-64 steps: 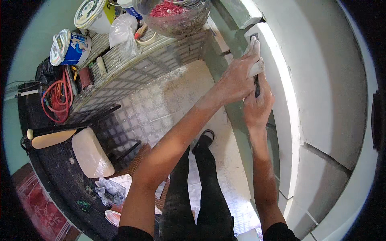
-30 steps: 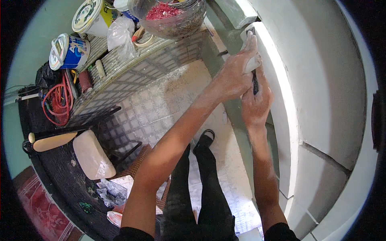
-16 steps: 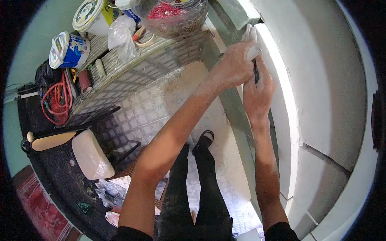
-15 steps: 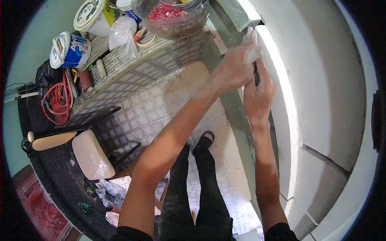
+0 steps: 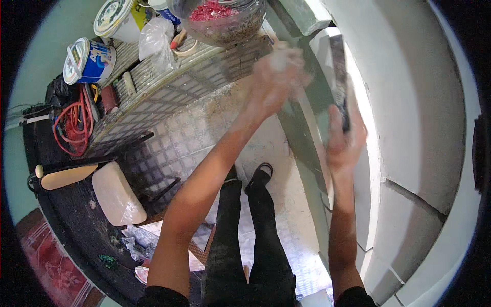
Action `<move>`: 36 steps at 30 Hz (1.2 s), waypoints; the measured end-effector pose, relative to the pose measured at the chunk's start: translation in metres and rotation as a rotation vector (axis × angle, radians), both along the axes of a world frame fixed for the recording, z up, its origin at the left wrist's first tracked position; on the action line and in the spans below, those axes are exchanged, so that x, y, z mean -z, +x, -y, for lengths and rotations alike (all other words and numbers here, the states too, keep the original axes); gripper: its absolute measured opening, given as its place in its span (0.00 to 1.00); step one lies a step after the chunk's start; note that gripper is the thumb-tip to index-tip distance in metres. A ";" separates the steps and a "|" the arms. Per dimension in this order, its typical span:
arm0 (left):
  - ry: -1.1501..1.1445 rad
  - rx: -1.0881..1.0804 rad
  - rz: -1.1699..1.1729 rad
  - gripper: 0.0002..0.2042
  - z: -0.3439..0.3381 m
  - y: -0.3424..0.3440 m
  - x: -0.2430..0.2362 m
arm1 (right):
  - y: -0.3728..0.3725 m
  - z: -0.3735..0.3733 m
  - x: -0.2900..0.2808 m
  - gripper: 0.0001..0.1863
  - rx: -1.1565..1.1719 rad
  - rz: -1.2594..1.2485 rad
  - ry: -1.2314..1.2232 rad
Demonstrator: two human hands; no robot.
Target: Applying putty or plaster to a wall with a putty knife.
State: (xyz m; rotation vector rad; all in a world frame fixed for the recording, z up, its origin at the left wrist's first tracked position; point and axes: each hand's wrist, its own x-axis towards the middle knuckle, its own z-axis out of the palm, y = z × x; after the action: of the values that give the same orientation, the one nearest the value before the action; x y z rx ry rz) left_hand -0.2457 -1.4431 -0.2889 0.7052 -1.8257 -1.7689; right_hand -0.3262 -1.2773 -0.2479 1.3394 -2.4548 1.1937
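My right hand (image 5: 348, 135) is closed around the dark lower end of a narrow flat-bladed tool (image 5: 337, 61). Its long grey blade points up, in front of the bright white wall edge (image 5: 365, 107). Motion smears my left hand (image 5: 279, 79), which hovers left of the tool, below and right of the clear bowl (image 5: 225, 28). A whitish patch shows at the left hand's fingers; whether it is a lump held there or a coating on the skin is unclear. Both hands look dusted with white.
Reddish-pink shreds lie in the bowl on a ribbed bench (image 5: 130, 100). Beside it are a plastic bag (image 5: 156, 41), a tape roll (image 5: 186, 50), a blue-and-white bucket (image 5: 97, 61) and a larger bucket (image 5: 117, 23). A red hose coil (image 5: 74, 128) and a cushioned chair (image 5: 117, 194) stand left.
My hands have parted. The left moved left, away from the wall edge. The right shifted slightly right and down, and the tool's blade now shows in full.
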 end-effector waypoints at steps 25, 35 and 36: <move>-0.090 -0.503 0.142 0.23 -0.058 -0.099 0.000 | -0.027 -0.062 -0.027 0.29 0.006 -0.028 0.013; -0.277 -0.423 0.172 0.20 -0.061 -0.096 0.007 | -0.017 -0.056 -0.032 0.29 0.027 0.135 -0.002; -0.315 -0.419 0.181 0.20 -0.061 -0.099 0.006 | -0.017 -0.054 -0.034 0.29 0.020 0.126 -0.039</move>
State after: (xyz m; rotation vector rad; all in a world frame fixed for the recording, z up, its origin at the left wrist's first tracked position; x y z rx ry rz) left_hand -0.3448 -1.3823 -0.2945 1.0516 -1.8463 -1.1521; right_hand -0.3437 -1.2237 -0.2139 1.2637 -2.5078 1.3543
